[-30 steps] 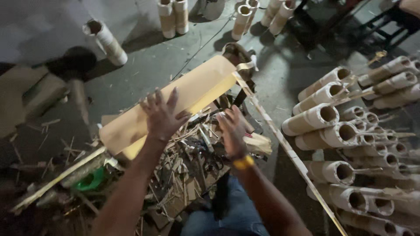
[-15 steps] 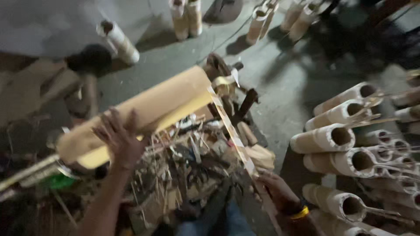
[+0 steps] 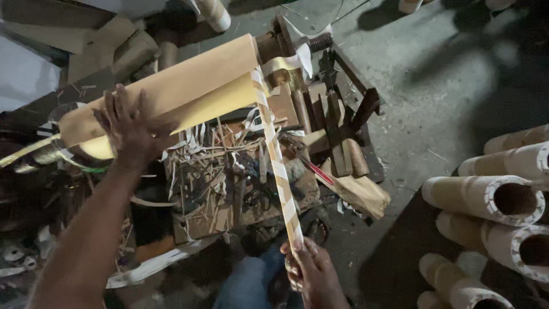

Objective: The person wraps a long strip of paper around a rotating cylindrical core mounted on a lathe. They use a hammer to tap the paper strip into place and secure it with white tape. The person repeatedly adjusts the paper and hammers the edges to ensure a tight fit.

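A long tan cardboard tube (image 3: pixel 171 94) sits on a metal spindle (image 3: pixel 311 43) across a low work stand. My left hand (image 3: pixel 132 127) rests flat with fingers spread on the tube's near end. A narrow paper strip (image 3: pixel 274 160), tan with pale bands, runs from the tube's right end down toward me. My right hand (image 3: pixel 311 273) grips the strip's lower end near the bottom edge of the view.
A box of paper scraps and tools (image 3: pixel 229 183) sits under the tube. A wooden block (image 3: pixel 357 191) lies beside it. Several finished cardboard tubes (image 3: pixel 492 197) are stacked at the right. My blue trouser leg (image 3: pixel 246 286) is below. More tubes (image 3: pixel 214 14) stand at the top.
My left hand slid left along the tube toward its near end. My right hand left the tube and dropped low, pulling the strip taut toward me. The view moved closer.
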{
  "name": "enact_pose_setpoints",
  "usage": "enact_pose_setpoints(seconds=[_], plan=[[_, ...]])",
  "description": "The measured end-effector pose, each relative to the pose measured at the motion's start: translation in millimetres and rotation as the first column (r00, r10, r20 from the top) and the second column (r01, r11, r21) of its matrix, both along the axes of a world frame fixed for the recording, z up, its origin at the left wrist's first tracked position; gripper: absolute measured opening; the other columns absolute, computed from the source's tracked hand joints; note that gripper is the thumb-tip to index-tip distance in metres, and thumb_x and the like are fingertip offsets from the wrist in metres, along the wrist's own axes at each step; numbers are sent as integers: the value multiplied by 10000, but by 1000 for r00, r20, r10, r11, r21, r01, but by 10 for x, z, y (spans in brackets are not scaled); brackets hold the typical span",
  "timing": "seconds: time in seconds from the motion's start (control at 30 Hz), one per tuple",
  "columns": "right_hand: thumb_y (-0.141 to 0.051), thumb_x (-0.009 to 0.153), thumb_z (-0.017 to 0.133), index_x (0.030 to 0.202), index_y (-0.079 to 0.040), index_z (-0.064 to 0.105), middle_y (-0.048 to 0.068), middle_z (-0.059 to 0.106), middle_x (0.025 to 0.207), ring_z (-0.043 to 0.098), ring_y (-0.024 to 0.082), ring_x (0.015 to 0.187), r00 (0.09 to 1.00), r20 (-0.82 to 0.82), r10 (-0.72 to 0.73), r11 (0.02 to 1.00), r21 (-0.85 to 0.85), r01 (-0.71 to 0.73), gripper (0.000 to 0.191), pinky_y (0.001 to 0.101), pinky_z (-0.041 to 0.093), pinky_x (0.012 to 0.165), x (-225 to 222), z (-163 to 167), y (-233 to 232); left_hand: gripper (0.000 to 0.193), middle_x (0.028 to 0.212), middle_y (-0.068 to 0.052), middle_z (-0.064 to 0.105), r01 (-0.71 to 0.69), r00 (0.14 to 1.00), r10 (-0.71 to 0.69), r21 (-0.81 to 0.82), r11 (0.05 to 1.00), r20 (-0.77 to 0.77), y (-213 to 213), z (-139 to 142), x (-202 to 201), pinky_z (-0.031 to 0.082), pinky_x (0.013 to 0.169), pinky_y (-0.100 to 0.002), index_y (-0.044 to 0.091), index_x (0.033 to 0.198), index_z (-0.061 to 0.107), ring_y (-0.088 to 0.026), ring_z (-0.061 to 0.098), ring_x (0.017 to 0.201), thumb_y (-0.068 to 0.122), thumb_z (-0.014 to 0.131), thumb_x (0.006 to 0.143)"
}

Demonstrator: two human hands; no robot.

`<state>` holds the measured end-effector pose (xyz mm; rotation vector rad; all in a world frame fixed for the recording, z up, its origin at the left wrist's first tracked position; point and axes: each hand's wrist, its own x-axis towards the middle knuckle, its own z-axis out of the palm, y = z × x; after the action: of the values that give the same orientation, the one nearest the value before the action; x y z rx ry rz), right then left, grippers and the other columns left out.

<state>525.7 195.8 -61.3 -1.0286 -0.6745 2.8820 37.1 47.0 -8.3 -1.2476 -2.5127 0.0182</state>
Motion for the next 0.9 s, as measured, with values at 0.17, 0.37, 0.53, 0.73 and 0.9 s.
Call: enact_pose_setpoints(seconds=[0.17,0.37,0.53,0.73,0.9], plan=[[-331,1022,551,994,-16,622,-16,443,621,381,78,487,999,51,-5,1000,31,3,324,255,304,426,2,97,44,1024,1725,-269,130,-153,983,156,-45,987,100,5,-28,-4,30,1200,-791,217,1653,270,-553,109,1567,853,535,895],[-340,1040,525,993,-23,601,-26,429,620,356,63,468,1000,12,0,987,161,-2,330,245,290,411,-34,177,93,1087,1770,-265,49,-73,997,72,-51,996,-25,21,-8,25,-17,1231,-779,238,1746,203,-517,50,1628,947,354,936],[-301,1037,496,1011,-21,603,-21,431,623,346,59,460,998,-51,29,981,195,-18,301,243,278,398,-6,178,135,1104,1730,-224,74,-219,968,229,-99,971,98,85,70,94,-1,1221,-767,271,1692,156,-508,63,1586,959,331,847],[-322,1051,502,1008,-15,593,-31,422,651,351,55,504,993,-109,44,969,245,-16,323,244,299,424,-20,188,155,1061,1733,-259,140,-91,991,84,-71,993,-101,71,83,161,46,1208,-790,250,1734,155,-530,138,1590,942,379,960],[-334,1055,505,982,-24,581,-46,381,631,322,46,486,996,-83,25,977,213,-7,328,234,280,407,-18,192,138,1019,1744,-276,202,-62,992,58,-32,998,-116,60,104,214,44,1226,-762,247,1714,171,-538,197,1588,930,410,997]])
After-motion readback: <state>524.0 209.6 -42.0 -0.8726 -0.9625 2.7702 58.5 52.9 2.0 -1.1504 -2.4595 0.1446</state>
